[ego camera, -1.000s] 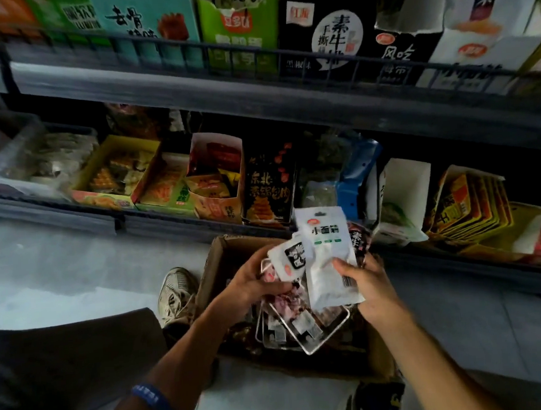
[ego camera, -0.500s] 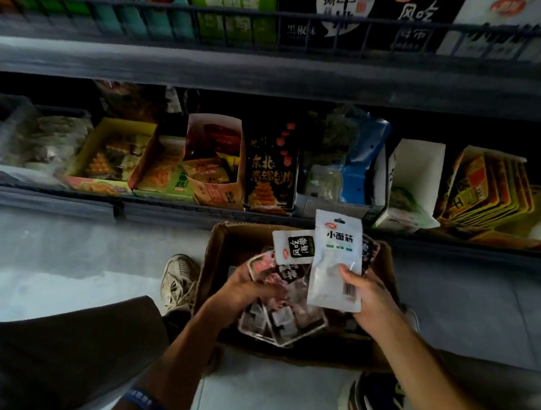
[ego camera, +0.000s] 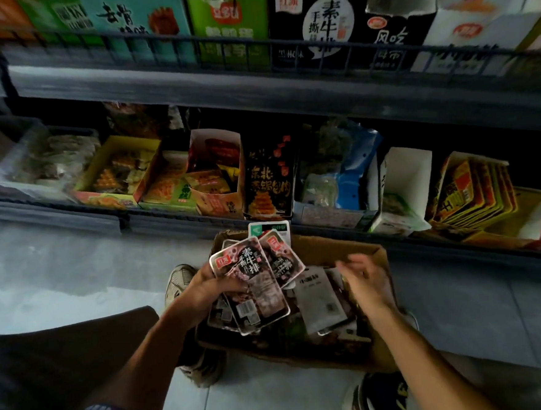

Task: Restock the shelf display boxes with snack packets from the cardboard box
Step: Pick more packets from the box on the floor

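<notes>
Several dark snack packets [ego camera: 252, 279] fanned, gripped in left hand [ego camera: 204, 289] over cardboard box [ego camera: 346, 254]; right hand [ego camera: 369, 281] empty, fingers loosely spread, just above white packet [ego camera: 320, 297] in box.

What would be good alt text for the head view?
A left hand grips a fan of dark snack packets above an open brown cardboard box; the right hand hovers empty, before shelves of colourful display boxes.

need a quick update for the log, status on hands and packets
Left hand grips fanned stack of dark packets. Right hand open, empty, over cardboard box. White packet lies in box. Nothing blocking the shelf.
</notes>
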Available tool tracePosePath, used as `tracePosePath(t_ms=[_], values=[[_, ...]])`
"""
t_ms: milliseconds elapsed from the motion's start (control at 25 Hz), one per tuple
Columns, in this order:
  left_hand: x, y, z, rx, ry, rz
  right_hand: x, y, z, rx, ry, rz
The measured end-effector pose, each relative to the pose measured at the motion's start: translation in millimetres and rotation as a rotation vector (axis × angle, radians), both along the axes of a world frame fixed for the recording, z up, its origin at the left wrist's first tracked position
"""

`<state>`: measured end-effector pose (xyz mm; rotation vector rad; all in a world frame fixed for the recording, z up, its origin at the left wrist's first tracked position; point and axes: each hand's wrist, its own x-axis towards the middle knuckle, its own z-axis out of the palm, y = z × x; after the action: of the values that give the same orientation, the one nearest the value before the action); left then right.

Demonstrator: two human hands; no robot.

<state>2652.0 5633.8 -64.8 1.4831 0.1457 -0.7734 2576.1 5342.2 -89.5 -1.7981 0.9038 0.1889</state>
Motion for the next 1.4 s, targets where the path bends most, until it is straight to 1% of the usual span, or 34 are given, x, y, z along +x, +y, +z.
tracePosePath(t_ms=[40, 80, 120, 160, 240, 320, 360, 480, 520, 560, 600, 640, 680, 720, 760, 840, 880, 920, 1000, 1080, 1120, 1160, 1200, 1240, 1320, 1360, 1400], values=[[2.5, -5.1, 8.8, -0.027, -0.021, -0.026, 9.7, 12.4, 17.7, 0.299, -0.073, -0.010], [4.7, -11.8, 17.3, -0.046, -0.027, -0.060, 20.1, 24.3, 32.5, 0.544, -0.107, -0.004], [5.2, -18.8, 25.4, -0.069, -0.037, -0.090, 28.9, 34.7, 46.2, 0.654, -0.143, -0.005], [4.7, -25.5, 33.3, -0.093, -0.053, -0.119, 36.2, 41.8, 55.6, 0.656, -0.180, -0.023], [3.0, -33.8, 43.8, -0.115, -0.060, -0.148, 44.2, 45.8, 67.6, 0.559, -0.241, -0.175], [1.3, -34.7, 46.7, -0.123, -0.050, -0.127, 40.7, 39.0, 65.3, 0.409, -0.230, -0.281], [-0.4, -33.0, 45.7, -0.130, -0.051, -0.106, 37.5, 35.0, 61.6, 0.354, -0.214, -0.301], [-8.1, -28.9, 41.3, -0.121, -0.003, -0.009, 27.8, 29.6, 52.7, 0.360, -0.160, -0.325], [-10.7, -28.6, 41.0, -0.138, 0.028, 0.034, 24.4, 29.3, 54.4, 0.307, -0.119, -0.315], [-12.1, -29.3, 41.5, -0.156, 0.051, 0.083, 20.4, 29.7, 57.9, 0.150, -0.062, -0.280], [-12.5, -31.2, 43.9, -0.168, 0.058, 0.130, 15.5, 30.4, 63.2, -0.087, -0.011, -0.224], [-11.5, -33.6, 46.8, -0.181, 0.047, 0.174, 10.9, 32.0, 71.3, -0.290, -0.013, -0.149], [-10.6, -37.3, 51.0, -0.199, 0.019, 0.204, 8.9, 36.8, 81.0, -0.349, -0.101, -0.097], [-9.6, -43.7, 56.9, -0.221, -0.011, 0.224, 8.7, 44.1, 94.5, -0.288, -0.226, -0.059], [-10.5, -50.7, 64.8, -0.248, -0.027, 0.240, 11.3, 52.8, 104.9, -0.121, -0.332, -0.024], [-13.1, -66.9, 81.0, -0.322, 0.018, 0.260, 21.7, 68.9, 123.9, 0.261, -0.435, 0.061], [-16.7, -74.9, 88.6, -0.399, 0.080, 0.233, 26.3, 73.8, 129.5, 0.375, -0.457, 0.121], [-21.2, -82.8, 96.9, -0.488, 0.158, 0.184, 30.7, 75.9, 130.6, 0.431, -0.485, 0.173], [-27.7, -94.4, 113.5, -0.618, 0.272, 0.135, 35.4, 75.4, 128.7, 0.455, -0.556, 0.200], [-29.1, -101.2, 127.1, -0.678, 0.241, 0.137, 35.7, 74.1, 126.6, 0.451, -0.646, 0.157], [-29.2, -103.8, 133.6, -0.654, 0.206, 0.144, 34.0, 75.1, 126.1, 0.449, -0.677, 0.132], [-29.3, -106.0, 139.5, -0.604, 0.183, 0.150, 32.5, 77.7, 125.8, 0.432, -0.691, 0.114], [-30.5, -108.2, 143.4, -0.548, 0.176, 0.148, 29.4, 82.0, 126.6, 0.359, -0.686, 0.088], [-32.2, -110.7, 145.9, -0.514, 0.168, 0.150, 27.1, 86.7, 126.0, 0.209, -0.675, 0.042], [-35.6, -115.4, 148.7, -0.526, 0.128, 0.185, 23.4, 93.6, 127.1, -0.215, -0.699, -0.043], [-34.4, -116.4, 148.4, -0.540, 0.111, 0.224, 23.2, 94.6, 129.6, -0.385, -0.705, -0.013], [-31.6, -115.4, 146.8, -0.538, 0.106, 0.250, 23.8, 94.5, 135.4, -0.437, -0.694, 0.060]])
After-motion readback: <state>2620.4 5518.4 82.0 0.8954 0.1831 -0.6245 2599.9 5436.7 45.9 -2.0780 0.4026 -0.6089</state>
